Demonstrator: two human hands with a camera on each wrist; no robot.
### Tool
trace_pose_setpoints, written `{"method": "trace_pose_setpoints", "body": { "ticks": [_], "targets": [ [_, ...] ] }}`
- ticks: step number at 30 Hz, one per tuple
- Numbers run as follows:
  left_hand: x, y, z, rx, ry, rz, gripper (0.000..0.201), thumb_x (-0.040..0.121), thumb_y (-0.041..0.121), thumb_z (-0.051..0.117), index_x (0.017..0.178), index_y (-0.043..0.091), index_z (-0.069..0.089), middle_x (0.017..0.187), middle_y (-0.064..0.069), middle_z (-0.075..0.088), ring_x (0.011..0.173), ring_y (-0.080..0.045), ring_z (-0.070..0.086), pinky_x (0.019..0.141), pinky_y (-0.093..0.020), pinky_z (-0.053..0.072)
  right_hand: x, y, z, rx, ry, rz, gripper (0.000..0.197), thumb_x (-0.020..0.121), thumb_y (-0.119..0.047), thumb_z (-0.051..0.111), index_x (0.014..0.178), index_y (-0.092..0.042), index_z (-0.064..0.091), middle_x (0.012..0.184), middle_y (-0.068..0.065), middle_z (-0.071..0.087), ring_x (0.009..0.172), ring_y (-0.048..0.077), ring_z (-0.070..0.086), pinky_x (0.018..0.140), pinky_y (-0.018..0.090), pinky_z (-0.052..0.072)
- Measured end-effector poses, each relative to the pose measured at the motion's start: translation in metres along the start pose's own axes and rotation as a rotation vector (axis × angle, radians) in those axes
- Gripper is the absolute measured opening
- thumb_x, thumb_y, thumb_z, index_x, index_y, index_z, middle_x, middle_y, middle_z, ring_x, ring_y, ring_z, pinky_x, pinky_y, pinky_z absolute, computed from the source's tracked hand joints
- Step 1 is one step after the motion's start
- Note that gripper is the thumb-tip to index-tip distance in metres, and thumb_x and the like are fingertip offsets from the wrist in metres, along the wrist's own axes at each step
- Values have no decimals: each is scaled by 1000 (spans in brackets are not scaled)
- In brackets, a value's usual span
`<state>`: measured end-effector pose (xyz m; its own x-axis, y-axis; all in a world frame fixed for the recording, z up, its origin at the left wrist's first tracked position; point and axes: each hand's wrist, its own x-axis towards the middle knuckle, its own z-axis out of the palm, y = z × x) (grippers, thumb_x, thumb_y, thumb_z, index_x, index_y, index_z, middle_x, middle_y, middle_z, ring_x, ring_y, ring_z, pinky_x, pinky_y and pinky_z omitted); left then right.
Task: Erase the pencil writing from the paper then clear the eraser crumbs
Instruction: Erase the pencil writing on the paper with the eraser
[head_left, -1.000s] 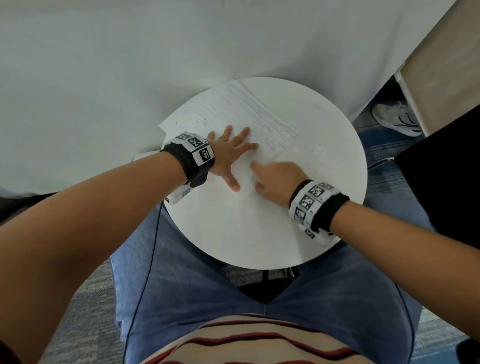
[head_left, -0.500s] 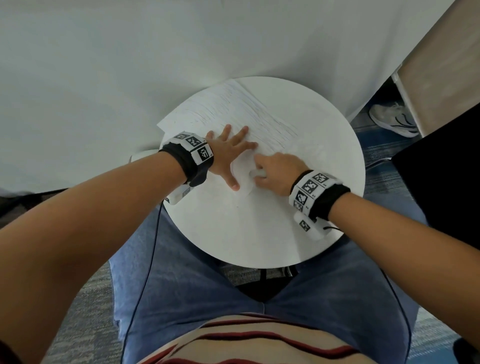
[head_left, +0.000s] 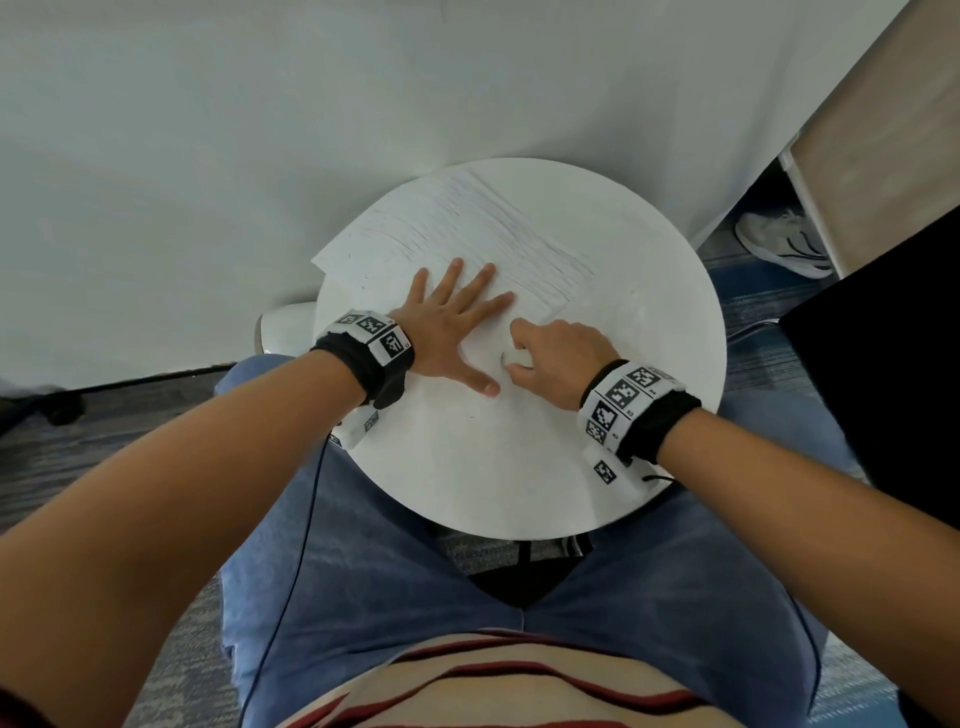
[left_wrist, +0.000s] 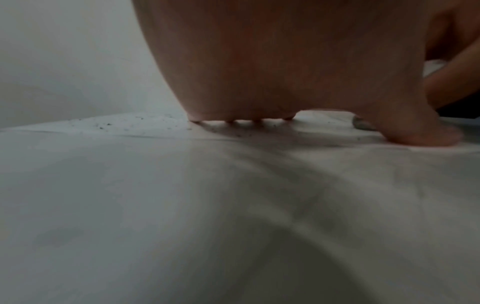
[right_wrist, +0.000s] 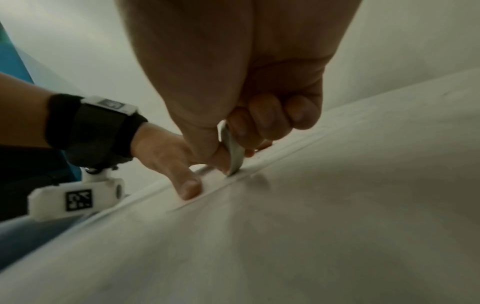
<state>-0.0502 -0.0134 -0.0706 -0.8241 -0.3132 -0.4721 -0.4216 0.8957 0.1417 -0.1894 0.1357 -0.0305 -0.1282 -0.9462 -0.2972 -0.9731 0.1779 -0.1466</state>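
Round white table (head_left: 519, 467) carries the paper (head_left: 467, 234), which lies under both hands. Left hand (head_left: 447, 327) lies flat on the paper, fingers straight and spread, holding nothing. Right hand (head_left: 561, 358), just beside the left thumb, has fingers curled round a white eraser (right_wrist: 232, 152), its tip touching the paper. Dark crumbs (left_wrist: 109, 124) lie just beyond the left fingertips.

Right hand (head_left: 563, 358) drew eraser (head_left: 514, 358) toward left thumb.
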Motion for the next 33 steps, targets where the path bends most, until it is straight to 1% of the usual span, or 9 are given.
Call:
{"method": "trace_pose_setpoints", "body": {
  "ticks": [3, 7, 11, 16, 19, 23, 25, 28, 33],
  "targets": [
    [2, 2, 0, -16, 15, -11, 132, 58, 103, 43, 157, 42, -19, 163, 5, -35, 148, -32, -33, 118, -67, -12, 4, 3, 2, -21, 61, 35, 31, 96, -43, 45, 112, -17, 44, 83, 7, 62, 71, 30, 58, 62, 35, 47],
    [4, 4, -1, -22, 28, 6, 131, 59, 102, 45, 157, 42, -17, 163, 6, -34, 148, -31, -34, 117, -67, -13, 2, 2, 2, -22, 28, -14, 28, 96, -41, 47, 110, -17, 43, 80, 3, 58, 68, 26, 56, 58, 32, 42],
    [2, 4, -3, -33, 31, 7, 130, 61, 99, 50, 158, 42, -16, 164, 6, -33, 149, -31, -33, 118, -66, -13, 3, 11, -1, -14, 65, 33, 26, 95, -40, 46, 109, -17, 44, 82, 5, 60, 67, 27, 53, 60, 34, 44],
    [2, 5, -3, -28, 36, 6, 131, 59, 100, 48, 158, 42, -15, 164, 6, -31, 150, -32, -30, 118, -66, -11, 0, 9, 3, 2, 32, -22, 24, 95, -41, 47, 102, -19, 41, 81, 5, 60, 68, 28, 55, 59, 33, 44],
    [2, 7, -4, -43, 37, -3, 131, 60, 99, 50, 159, 41, -13, 165, 5, -30, 150, -32, -29, 119, -66, -11, 1, 9, 3, -22, 82, 41, 29, 96, -40, 45, 112, -16, 43, 79, 5, 58, 65, 27, 52, 59, 34, 44],
    [-1, 7, -4, -38, 37, 10, 129, 63, 97, 52, 159, 40, -12, 165, 4, -29, 151, -32, -29, 119, -66, -10, -3, -2, 6, -16, -14, -70, 31, 96, -45, 48, 110, -17, 43, 73, -2, 52, 63, 22, 50, 55, 30, 36],
    [-3, 7, -3, -57, 31, 7, 130, 64, 94, 56, 159, 39, -13, 165, 4, -30, 150, -31, -30, 119, -65, -11, 1, 3, 2, -5, -1, -41, 31, 95, -45, 49, 109, -18, 44, 73, -2, 50, 66, 24, 52, 56, 31, 38],
    [-2, 5, -3, -69, 20, 1, 133, 63, 92, 59, 159, 39, -16, 164, 4, -33, 149, -29, -32, 119, -64, -12, 5, 12, -3, -53, 79, 54, 30, 95, -38, 46, 114, -15, 43, 83, 6, 59, 68, 29, 53, 59, 34, 40],
    [-1, 3, -3, -50, 14, 28, 132, 62, 94, 57, 159, 40, -14, 164, 7, -33, 149, -28, -33, 119, -64, -14, 2, 5, 0, -1, -51, -59, 31, 95, -45, 48, 110, -18, 44, 69, -6, 46, 63, 19, 48, 58, 32, 37]
  ]
}}
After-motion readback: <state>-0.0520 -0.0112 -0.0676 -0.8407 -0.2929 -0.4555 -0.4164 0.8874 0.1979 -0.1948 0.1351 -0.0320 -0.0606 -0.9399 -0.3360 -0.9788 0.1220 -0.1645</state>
